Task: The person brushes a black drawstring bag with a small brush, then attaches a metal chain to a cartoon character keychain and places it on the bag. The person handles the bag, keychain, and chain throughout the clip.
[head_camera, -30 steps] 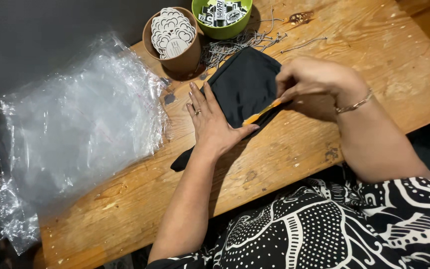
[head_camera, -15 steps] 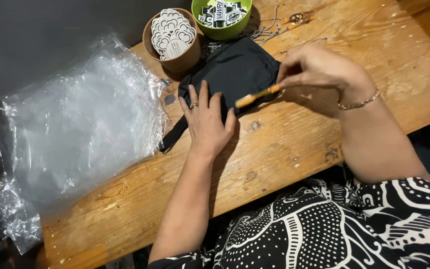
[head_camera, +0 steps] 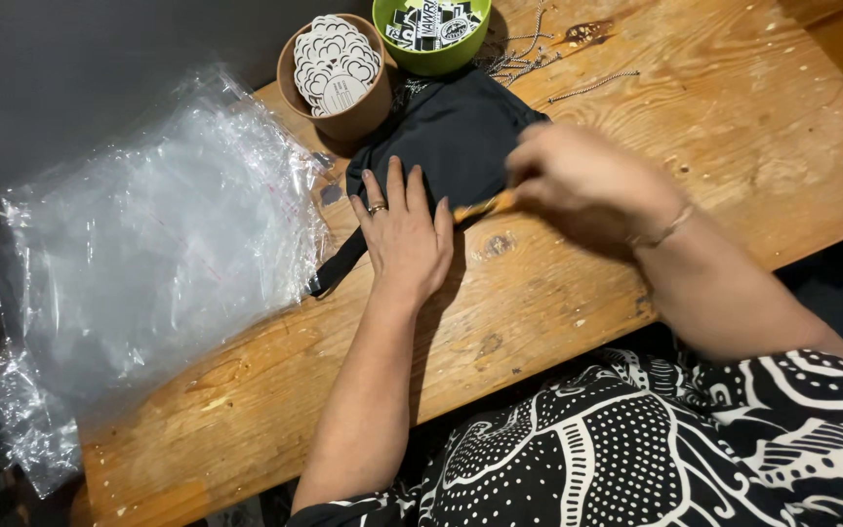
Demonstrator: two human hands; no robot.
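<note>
**Where this could slip: a thin tool, a soft cloth, a crowded far edge**

Nearest us, our left hand point(head_camera: 404, 234) lies flat with its fingers spread, pressing down the near edge of the black fabric piece point(head_camera: 451, 137), which rests on the wooden table point(head_camera: 636, 312) toward its far side. If that palm eases off, we judge the cloth could bunch or slide, since its strap end point(head_camera: 339, 268) trails loose toward the left.

Our right hand point(head_camera: 587, 181) is closed in a pinch on a slim orange stick point(head_camera: 485, 206), its tip just beside the left hand's fingers; the hand is blurred, so a quick stroke could jab those fingers or snag the cloth.

To the left, the clear plastic bags point(head_camera: 158, 244) lie slippery and near the strap.

Farther off, the brown cup of round tags point(head_camera: 337, 68) touches the fabric, and the green bowl point(head_camera: 431, 29) and loose metal chains point(head_camera: 539, 63) sit just beyond. A tug on the cloth could tip the cup.
</note>
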